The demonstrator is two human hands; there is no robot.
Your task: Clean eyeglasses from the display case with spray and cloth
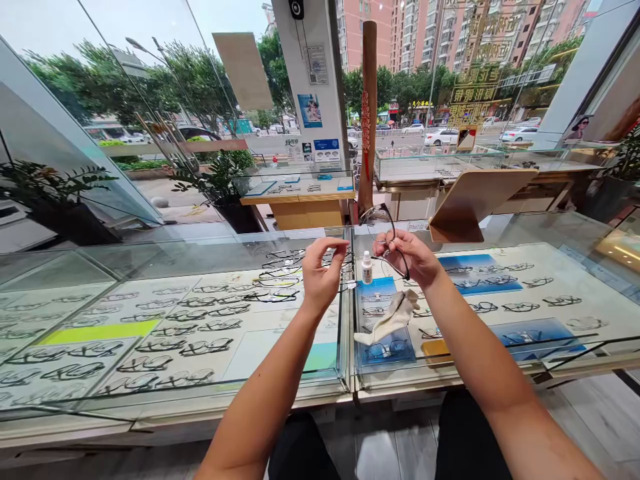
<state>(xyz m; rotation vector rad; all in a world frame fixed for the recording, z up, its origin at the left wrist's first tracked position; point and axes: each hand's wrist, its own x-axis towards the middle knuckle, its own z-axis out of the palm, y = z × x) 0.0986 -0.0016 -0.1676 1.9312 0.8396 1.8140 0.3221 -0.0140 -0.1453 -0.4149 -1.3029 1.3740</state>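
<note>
Setting: an eyewear shop, seen from the wearer's head, looking down over a glass display counter with street windows behind.

Right hand: the right hand is raised above the counter, fingers pinched around a pair of glasses with a thin dark frame. It grips near one arm, so the lenses stand up and face the wearer, clear of the glass top.

Left hand: the left hand is lifted just left of the glasses, fingers curled inward with thumb and fingertips drawn together. Whether they hold anything small cannot be told.

Small bottle: a small bottle with a white cap stands upright on the counter between the two hands, within easy reach.

Cloth: a pale crumpled cloth lies on the glass below the right hand, set down loose beside the bottle.

Under the glass: rows of frames lie flat on trays inside the case, spaced apart for viewing.

Further back: a tilted mirror stands on the counter.
</note>
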